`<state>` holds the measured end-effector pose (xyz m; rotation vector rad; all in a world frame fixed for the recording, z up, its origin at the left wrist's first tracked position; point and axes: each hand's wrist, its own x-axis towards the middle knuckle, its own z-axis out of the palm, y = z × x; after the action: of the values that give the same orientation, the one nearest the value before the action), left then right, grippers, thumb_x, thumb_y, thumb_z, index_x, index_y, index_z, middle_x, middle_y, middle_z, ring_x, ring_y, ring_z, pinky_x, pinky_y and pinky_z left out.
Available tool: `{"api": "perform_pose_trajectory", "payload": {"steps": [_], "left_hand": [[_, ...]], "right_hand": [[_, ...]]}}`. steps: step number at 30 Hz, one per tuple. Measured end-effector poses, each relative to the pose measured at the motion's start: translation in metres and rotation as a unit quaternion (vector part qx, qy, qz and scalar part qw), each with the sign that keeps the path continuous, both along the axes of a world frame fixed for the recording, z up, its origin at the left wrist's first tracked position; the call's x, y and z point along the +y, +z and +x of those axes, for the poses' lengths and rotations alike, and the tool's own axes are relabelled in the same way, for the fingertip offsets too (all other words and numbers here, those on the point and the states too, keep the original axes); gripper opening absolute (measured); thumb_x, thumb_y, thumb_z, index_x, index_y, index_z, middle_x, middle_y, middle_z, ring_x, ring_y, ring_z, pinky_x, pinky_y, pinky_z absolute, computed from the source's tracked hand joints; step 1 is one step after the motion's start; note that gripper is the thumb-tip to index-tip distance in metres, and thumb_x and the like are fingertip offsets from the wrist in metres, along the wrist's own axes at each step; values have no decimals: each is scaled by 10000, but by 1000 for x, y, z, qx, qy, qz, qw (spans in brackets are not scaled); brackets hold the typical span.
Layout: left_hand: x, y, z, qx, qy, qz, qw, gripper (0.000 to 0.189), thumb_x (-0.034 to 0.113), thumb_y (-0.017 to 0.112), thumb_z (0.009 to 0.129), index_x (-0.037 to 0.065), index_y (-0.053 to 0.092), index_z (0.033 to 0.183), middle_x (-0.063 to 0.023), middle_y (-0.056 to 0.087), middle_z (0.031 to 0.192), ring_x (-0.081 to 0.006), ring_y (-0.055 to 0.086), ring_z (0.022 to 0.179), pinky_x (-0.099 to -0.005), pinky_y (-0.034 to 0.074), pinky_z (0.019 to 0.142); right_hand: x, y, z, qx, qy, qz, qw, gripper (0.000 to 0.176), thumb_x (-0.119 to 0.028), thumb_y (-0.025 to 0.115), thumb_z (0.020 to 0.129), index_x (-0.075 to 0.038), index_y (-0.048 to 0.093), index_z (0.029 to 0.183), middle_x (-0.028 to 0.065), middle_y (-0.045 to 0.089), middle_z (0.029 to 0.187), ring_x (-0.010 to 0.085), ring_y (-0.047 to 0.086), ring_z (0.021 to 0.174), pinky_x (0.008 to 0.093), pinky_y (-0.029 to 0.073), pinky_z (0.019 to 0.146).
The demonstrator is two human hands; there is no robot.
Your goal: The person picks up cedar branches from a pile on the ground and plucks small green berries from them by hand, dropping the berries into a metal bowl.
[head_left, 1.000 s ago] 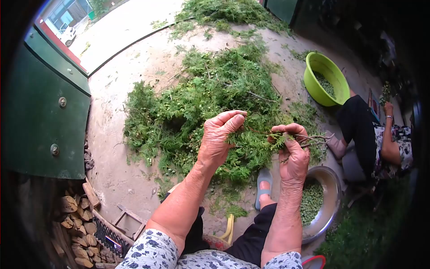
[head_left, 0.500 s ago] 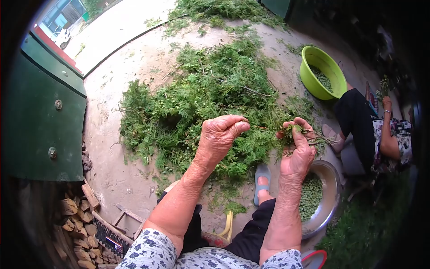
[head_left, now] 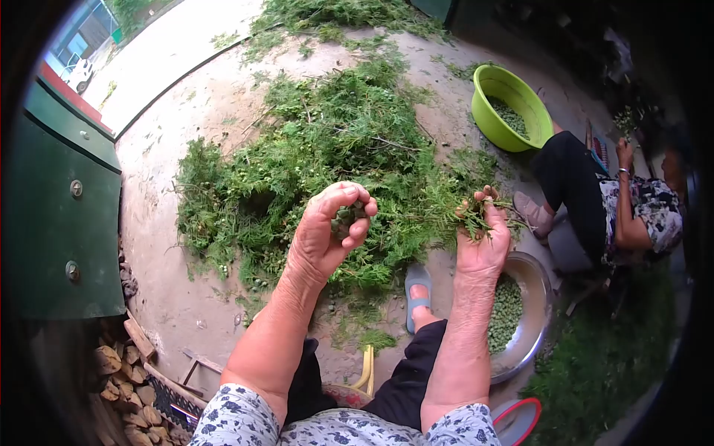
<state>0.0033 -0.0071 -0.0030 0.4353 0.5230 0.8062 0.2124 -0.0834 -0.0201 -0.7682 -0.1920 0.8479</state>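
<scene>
Holding one sprig (head_left: 478, 214) in right hand (head_left: 485, 249), seeds (head_left: 344, 217) in left hand (head_left: 327, 234), two bowls (head_left: 492, 136) (head_left: 541, 323)

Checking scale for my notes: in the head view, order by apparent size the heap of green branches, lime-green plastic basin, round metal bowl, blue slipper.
1. Heap of green branches.
2. Lime-green plastic basin and round metal bowl: alike; the bowl sits nearer and is partly hidden, so unranked.
3. Blue slipper.
</scene>
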Motion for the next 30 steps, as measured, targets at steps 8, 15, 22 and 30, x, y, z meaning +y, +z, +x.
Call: {"api": "perform_pose_trajectory", "payload": {"steps": [8, 15, 22, 30], "left_hand": [[-7, 2, 11, 45, -25, 22, 998, 194, 214, 586, 833, 32, 566, 771, -56, 536, 650, -68, 408, 412, -157, 258, 328], [-15, 5, 19, 179, -29, 124, 975, 170, 127, 608, 807, -3, 606, 917, 7, 535, 630, -17, 395, 431, -143, 235, 342], [-16, 5, 23, 204, -11, 145, 968, 143, 113, 612, 812, 40, 558, 701, 36, 463, 543, -14, 337, 400, -185, 193, 342], [-16, -3, 19, 170, -12, 221, 960, 148, 146, 566, 747, 13, 552, 684, -24, 470, 549, -68, 354, 378, -194, 245, 334]], "right_hand": [[7, -7, -17, 104, 69, -6, 992, 170, -53, 462, 878, -32, 541, 1027, 78, 610, 877, 189, 588, 770, 321, 514, 640], [10, -4, -30, 69, 52, -70, 994, 133, -71, 475, 885, -55, 533, 1003, 72, 611, 895, 161, 580, 764, 317, 526, 610], [12, 7, -43, 54, 25, -111, 992, 108, -78, 482, 888, -50, 536, 977, 92, 616, 883, 169, 581, 769, 327, 515, 632], [7, -5, -18, 185, -19, -85, 979, 102, -34, 495, 861, -19, 532, 955, 126, 606, 905, 221, 581, 740, 363, 516, 654]]}}
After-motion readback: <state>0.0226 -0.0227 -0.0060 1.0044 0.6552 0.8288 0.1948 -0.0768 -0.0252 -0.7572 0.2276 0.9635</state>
